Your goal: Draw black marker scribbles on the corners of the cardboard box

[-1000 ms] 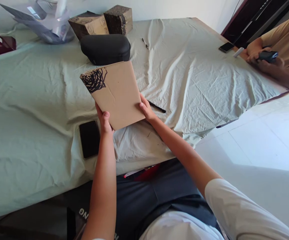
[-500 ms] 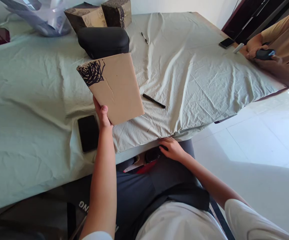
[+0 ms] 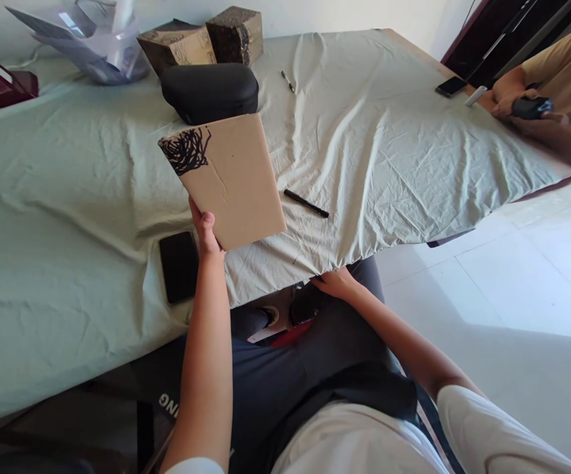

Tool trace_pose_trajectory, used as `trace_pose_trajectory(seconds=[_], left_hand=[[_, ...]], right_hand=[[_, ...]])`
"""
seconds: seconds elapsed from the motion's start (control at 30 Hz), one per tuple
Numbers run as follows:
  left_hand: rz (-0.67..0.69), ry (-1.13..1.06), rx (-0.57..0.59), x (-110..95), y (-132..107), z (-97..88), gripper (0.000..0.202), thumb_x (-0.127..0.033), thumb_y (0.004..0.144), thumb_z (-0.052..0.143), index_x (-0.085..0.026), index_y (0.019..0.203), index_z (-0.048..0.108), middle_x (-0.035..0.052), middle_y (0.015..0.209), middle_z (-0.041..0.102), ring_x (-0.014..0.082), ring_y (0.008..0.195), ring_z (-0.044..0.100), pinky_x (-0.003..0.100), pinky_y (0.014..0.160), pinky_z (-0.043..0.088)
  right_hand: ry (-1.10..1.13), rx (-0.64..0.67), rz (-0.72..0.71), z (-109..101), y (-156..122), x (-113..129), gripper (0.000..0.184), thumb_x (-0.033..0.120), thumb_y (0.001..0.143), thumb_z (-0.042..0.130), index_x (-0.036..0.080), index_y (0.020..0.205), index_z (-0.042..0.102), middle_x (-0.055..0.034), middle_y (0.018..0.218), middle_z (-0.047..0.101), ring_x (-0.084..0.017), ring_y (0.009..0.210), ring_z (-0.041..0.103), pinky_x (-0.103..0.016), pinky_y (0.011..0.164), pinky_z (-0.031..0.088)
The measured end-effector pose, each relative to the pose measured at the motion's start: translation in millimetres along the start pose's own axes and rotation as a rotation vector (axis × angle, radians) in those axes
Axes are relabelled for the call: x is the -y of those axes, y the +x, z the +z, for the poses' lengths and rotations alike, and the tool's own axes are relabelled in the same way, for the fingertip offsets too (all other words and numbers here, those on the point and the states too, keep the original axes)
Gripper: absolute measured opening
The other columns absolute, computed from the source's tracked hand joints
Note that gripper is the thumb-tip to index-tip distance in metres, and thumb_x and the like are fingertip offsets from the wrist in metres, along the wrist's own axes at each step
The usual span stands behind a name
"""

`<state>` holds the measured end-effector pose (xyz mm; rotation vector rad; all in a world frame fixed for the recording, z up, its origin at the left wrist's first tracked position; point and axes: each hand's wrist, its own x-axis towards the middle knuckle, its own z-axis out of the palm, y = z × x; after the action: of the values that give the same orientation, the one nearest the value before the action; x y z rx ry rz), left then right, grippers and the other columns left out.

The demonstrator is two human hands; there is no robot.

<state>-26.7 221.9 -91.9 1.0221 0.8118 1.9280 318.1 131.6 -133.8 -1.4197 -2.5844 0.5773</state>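
A brown cardboard box (image 3: 240, 181) with black scribble on its upper left corner is tilted up over the table. My left hand (image 3: 207, 227) grips its lower left edge, thumb on the near face and the other fingers hidden behind. My right hand (image 3: 337, 283) rests on my thigh at the table's front edge. Its thumb is stretched out and its fingertips go under the cloth; I see nothing held in it. A black marker pen (image 3: 306, 203) lies on the cloth to the right of the box. Beside my left wrist lies a black phone (image 3: 178, 268).
A black case (image 3: 209, 92) stands behind the box, with two scribbled cardboard boxes (image 3: 236, 36) farther back. A clear plastic bin (image 3: 102, 56) is at the back left. A small pen (image 3: 288, 81) lies mid-table. At the right, another person's hands (image 3: 510, 105) hold a dark object.
The view has shifted slightly. My right hand has slid a little farther under the cloth edge, hiding its fingertips. My left hand keeps the box at nearly the same tilt.
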Motion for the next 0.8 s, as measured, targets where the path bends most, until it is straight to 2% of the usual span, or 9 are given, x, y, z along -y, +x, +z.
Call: trace_pose_trajectory(seconds=[0.2,0.27,0.33,0.4,0.47,0.53,0.6,0.7,0.8], left_hand=[[-0.018,0.022,-0.008,-2,0,2.2,0.084,-0.07,0.074,0.079,-0.032,0.144,0.054,0.0111,0.146,0.064,0.033,0.132,0.062,0.054,0.11,0.051],[-0.02,0.031,-0.005,-2,-1,1.3,0.083,-0.07,0.075,0.079,-0.032,0.144,0.054,0.0115,0.146,0.064,0.0341,0.135,0.062,0.055,0.111,0.051],[-0.015,0.034,-0.004,-1,0,0.1,0.085,-0.071,0.075,0.079,-0.032,0.146,0.054,0.012,0.146,0.064,0.0348,0.136,0.061,0.055,0.112,0.051],[-0.01,0.047,0.0,0,0,-1.2,0.087,-0.074,0.076,0.078,-0.032,0.147,0.053,0.0121,0.149,0.063,0.035,0.139,0.06,0.055,0.114,0.051],[-0.009,0.075,0.006,1,1,-2.4,0.09,-0.078,0.076,0.077,-0.033,0.149,0.052,0.0118,0.152,0.061,0.0353,0.143,0.058,0.054,0.115,0.05],[-0.014,0.092,0.001,1,1,-3.5,0.096,-0.081,0.074,0.078,-0.033,0.152,0.05,0.0116,0.152,0.061,0.0356,0.144,0.057,0.053,0.115,0.049],[-0.025,0.09,-0.014,0,0,-4.1,0.1,-0.081,0.072,0.079,-0.032,0.154,0.049,0.0118,0.151,0.062,0.0356,0.144,0.057,0.052,0.116,0.048],[-0.053,0.093,-0.022,-2,-4,-3.4,0.097,-0.079,0.07,0.081,-0.032,0.15,0.054,0.0115,0.151,0.064,0.0353,0.143,0.058,0.051,0.116,0.048],[-0.071,0.085,-0.034,-3,-7,-0.9,0.094,-0.077,0.066,0.083,-0.031,0.144,0.059,0.0113,0.147,0.067,0.0358,0.139,0.06,0.052,0.114,0.049]], right_hand=[[-0.028,0.149,0.024,-14,-24,22,0.041,0.026,0.101,0.068,0.013,0.138,0.077,-0.0243,0.137,0.079,-0.043,0.138,0.07,-0.067,0.125,0.044],[0.007,0.174,-0.04,-24,-36,33,0.041,0.029,0.104,0.066,0.014,0.141,0.076,-0.0233,0.137,0.079,-0.043,0.137,0.07,-0.068,0.124,0.045],[0.126,0.171,-0.176,-38,-46,43,0.039,0.03,0.107,0.064,0.018,0.142,0.075,-0.0191,0.141,0.079,-0.038,0.135,0.073,-0.06,0.12,0.052],[0.295,0.15,-0.294,-52,-49,51,0.032,0.031,0.111,0.06,0.021,0.135,0.078,-0.014,0.129,0.084,-0.03,0.118,0.081,-0.046,0.104,0.064],[0.448,0.055,-0.353,-66,-42,56,0.029,0.032,0.113,0.057,0.022,0.127,0.08,-0.0109,0.114,0.086,-0.024,0.1,0.084,-0.037,0.088,0.066],[0.544,-0.113,-0.335,-76,-26,60,0.025,0.032,0.112,0.059,0.023,0.122,0.08,-0.0094,0.107,0.086,-0.022,0.094,0.083,-0.034,0.083,0.065],[0.581,-0.298,-0.273,-81,-1,60,0.023,0.036,0.109,0.064,0.024,0.121,0.08,-0.0099,0.111,0.085,-0.024,0.1,0.082,-0.037,0.088,0.065],[0.693,-0.47,-0.189,-82,42,57,0.023,0.04,0.107,0.067,0.025,0.119,0.079,-0.0096,0.12,0.084,-0.027,0.115,0.08,-0.044,0.105,0.062],[0.789,-0.632,-0.088,-82,81,51,0.026,0.046,0.105,0.067,0.024,0.114,0.079,-0.0102,0.118,0.084,-0.028,0.116,0.079,-0.046,0.106,0.061]])
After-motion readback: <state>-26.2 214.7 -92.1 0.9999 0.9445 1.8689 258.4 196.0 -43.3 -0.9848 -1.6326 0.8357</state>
